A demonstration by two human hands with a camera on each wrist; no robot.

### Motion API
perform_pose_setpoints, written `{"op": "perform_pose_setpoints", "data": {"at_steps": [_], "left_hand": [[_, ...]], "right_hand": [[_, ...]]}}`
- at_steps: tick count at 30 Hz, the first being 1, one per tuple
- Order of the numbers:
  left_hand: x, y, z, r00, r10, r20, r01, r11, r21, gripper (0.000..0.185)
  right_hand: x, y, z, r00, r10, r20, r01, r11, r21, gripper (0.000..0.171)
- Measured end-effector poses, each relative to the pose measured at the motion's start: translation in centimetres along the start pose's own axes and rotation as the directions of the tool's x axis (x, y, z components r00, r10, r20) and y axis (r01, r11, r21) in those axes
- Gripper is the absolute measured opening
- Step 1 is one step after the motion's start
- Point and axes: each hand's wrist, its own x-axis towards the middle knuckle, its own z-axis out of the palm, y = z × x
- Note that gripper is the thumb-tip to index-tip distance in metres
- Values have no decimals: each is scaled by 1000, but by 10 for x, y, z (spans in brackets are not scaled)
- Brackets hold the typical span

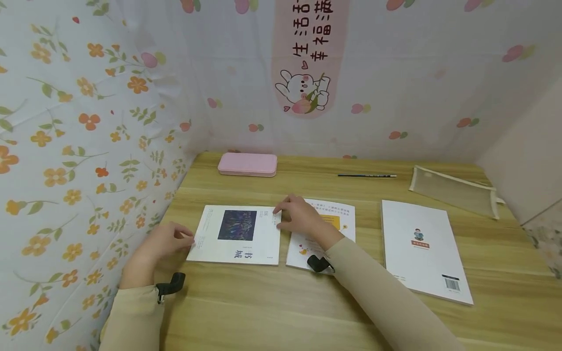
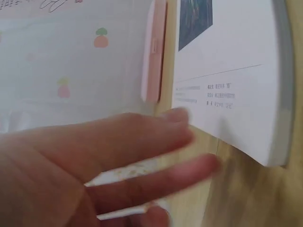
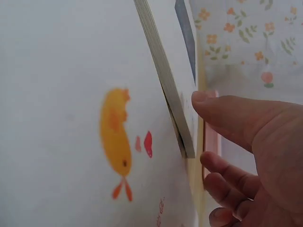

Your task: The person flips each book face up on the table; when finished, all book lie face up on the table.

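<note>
A white book (image 1: 269, 239) with a dark picture on its cover lies on the table before me, its spine text sideways. Beside its left edge is my left hand (image 1: 163, 242); in the left wrist view its extended fingers (image 2: 142, 142) come close to the book's corner (image 2: 227, 111), and contact is unclear. My right hand (image 1: 303, 217) hovers at the book's top right corner. In the right wrist view its thumb (image 3: 227, 113) and fingers stand apart, with nothing gripped between them. Under the right forearm lies a second white book (image 1: 347, 248) with orange and yellow drawings, partly hidden.
A third white book (image 1: 421, 243) with a small figure and barcode lies to the right. Along the back are a pink pencil case (image 1: 248, 165), a dark pencil (image 1: 366, 175) and a sheer zip pouch (image 1: 454, 190). Patterned curtains (image 1: 88, 146) border the wooden table (image 1: 246, 307).
</note>
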Motion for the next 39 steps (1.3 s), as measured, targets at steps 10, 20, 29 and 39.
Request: {"op": "perform_pose_setpoints", "data": {"at_steps": [10, 20, 29, 39], "left_hand": [[56, -3, -7, 975, 197, -101, -194, 980, 43, 33], [84, -5, -3, 961, 267, -77, -258, 960, 109, 27], [81, -13, 5, 961, 271, -55, -262, 955, 137, 24], [79, -5, 1, 968, 245, -60, -234, 960, 151, 23]], "right_hand": [[-33, -25, -3, 997, -25, 74, 28, 999, -45, 44], [-58, -38, 11, 997, -60, 53, 67, 988, -141, 48], [-64, -45, 25, 1000, 4, 28, -2, 996, -85, 56], [-55, -42, 16, 999, 22, 40, -20, 999, -46, 54]]}}
